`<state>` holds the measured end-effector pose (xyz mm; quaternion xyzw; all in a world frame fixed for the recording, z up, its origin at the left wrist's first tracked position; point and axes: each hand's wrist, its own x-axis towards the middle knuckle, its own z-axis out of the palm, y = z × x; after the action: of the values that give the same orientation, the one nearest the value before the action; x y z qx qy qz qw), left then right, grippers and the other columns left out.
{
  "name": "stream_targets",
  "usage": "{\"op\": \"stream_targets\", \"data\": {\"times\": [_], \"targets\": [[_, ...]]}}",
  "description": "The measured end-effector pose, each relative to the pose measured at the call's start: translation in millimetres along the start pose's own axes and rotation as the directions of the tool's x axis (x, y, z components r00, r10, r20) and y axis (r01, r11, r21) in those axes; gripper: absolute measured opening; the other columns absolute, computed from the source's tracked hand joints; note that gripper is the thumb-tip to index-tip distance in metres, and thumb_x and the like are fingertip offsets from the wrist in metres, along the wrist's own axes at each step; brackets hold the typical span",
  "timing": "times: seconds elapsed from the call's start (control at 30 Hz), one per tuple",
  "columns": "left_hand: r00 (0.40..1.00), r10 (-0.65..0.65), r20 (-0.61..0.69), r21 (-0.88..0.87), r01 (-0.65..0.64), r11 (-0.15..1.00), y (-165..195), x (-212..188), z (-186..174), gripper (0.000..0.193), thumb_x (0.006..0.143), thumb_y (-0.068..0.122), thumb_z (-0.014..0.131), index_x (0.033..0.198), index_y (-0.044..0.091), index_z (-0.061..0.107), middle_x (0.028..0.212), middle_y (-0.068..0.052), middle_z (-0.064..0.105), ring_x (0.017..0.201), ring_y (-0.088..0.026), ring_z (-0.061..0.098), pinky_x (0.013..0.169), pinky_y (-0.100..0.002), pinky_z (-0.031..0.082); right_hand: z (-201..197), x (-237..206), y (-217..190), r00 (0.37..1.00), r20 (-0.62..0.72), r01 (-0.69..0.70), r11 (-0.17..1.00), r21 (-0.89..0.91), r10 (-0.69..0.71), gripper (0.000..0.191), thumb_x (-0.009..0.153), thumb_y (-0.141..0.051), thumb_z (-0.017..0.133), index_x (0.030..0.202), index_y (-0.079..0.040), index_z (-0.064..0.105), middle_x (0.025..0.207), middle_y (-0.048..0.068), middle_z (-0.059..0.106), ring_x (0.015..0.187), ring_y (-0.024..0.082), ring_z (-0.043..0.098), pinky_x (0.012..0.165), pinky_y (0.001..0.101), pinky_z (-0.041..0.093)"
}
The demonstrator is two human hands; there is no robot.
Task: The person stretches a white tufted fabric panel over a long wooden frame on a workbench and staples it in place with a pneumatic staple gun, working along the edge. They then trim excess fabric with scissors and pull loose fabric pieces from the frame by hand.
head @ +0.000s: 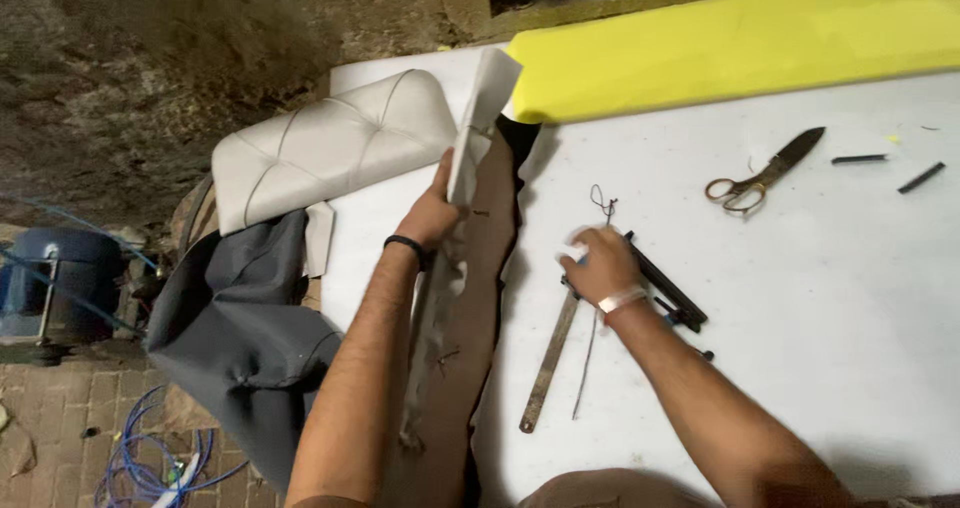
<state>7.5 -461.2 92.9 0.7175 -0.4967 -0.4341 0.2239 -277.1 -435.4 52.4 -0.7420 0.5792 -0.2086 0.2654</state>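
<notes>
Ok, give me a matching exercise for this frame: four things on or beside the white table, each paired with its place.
Things:
1. scissors
2. yellow foam slab
3. tufted cushion
4. left hand

Places:
a. along the table's far edge
b. gripping a long pale fabric strip
c. lying open-handled right of the hands
d. off the table's left edge, above grey cloth

Pairs: 1-c, 2-a, 3-d, 4-b
</notes>
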Motion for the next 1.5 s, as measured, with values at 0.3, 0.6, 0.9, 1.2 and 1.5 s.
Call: {"op": "stream_targets", "data": {"times": [0.3, 0.6, 0.9, 1.2, 1.5], "targets": [[1.000, 0.031, 0.004, -0.038, -0.031, 0.999, -9, 1, 0, 0.109, 0.078, 0.000, 0.067, 0.164, 0.036, 0.011, 0.152, -0.020, 0.052, 0.136, -0.032, 0.055, 0.111, -0.037, 0.042, -14, -38, 62, 0.842, 0.310, -0.392, 0.895, -0.214, 0.442, 0.107, 0.074, -0.026, 0.087, 0.158, -0.002, 0.025, 0.120, 0.030, 0.067, 0.111, 0.041, 0.068, 0.097, 0.0455, 0.054], [1.000, -0.018, -0.005, 0.031, 0.018, 0.999, -2, -3, -2, 0.108, 0.080, 0.000, 0.065, 0.164, 0.038, 0.008, 0.154, -0.022, 0.047, 0.138, -0.036, 0.051, 0.114, -0.043, 0.039, -64, 56, -10, 0.917, 0.333, -0.273, 0.953, 0.130, 0.217, 0.037, 0.073, -0.035, 0.087, 0.096, -0.008, 0.077, 0.078, 0.011, 0.077, 0.070, 0.023, 0.075, 0.069, 0.0355, 0.060], [1.000, 0.023, 0.000, 0.039, -0.023, 0.999, 1, -7, -6, 0.107, 0.081, 0.003, 0.067, 0.163, 0.036, 0.008, 0.147, -0.023, 0.055, 0.133, -0.036, 0.058, 0.113, -0.041, 0.043, -62, 147, -76, 0.964, 0.159, 0.174, 0.960, 0.218, -0.211, 0.056, 0.074, -0.028, 0.090, 0.114, 0.000, 0.065, 0.104, 0.014, 0.074, 0.092, 0.023, 0.073, 0.086, 0.0358, 0.059], [0.995, 0.096, -0.004, 0.004, -0.096, 0.995, -7, -4, -8, 0.108, 0.081, 0.002, 0.070, 0.162, 0.036, 0.007, 0.148, -0.023, 0.054, 0.132, -0.037, 0.058, 0.111, -0.042, 0.045, -51, 138, -72, 0.946, 0.238, 0.179, 0.967, 0.180, -0.220, 0.048, 0.073, -0.032, 0.088, 0.106, -0.002, 0.070, 0.096, 0.012, 0.077, 0.086, 0.021, 0.074, 0.083, 0.0349, 0.059], [0.995, 0.102, 0.023, 0.034, -0.103, 0.994, -16, 0, -7, 0.110, 0.082, 0.001, 0.071, 0.164, 0.031, 0.005, 0.148, -0.024, 0.055, 0.133, -0.037, 0.058, 0.111, -0.042, 0.046, -47, 107, -84, 0.928, 0.303, 0.183, 0.974, 0.132, -0.216, 0.040, 0.072, -0.035, 0.087, 0.092, -0.002, 0.075, 0.080, 0.012, 0.077, 0.072, 0.021, 0.076, 0.073, 0.0335, 0.060]]}}
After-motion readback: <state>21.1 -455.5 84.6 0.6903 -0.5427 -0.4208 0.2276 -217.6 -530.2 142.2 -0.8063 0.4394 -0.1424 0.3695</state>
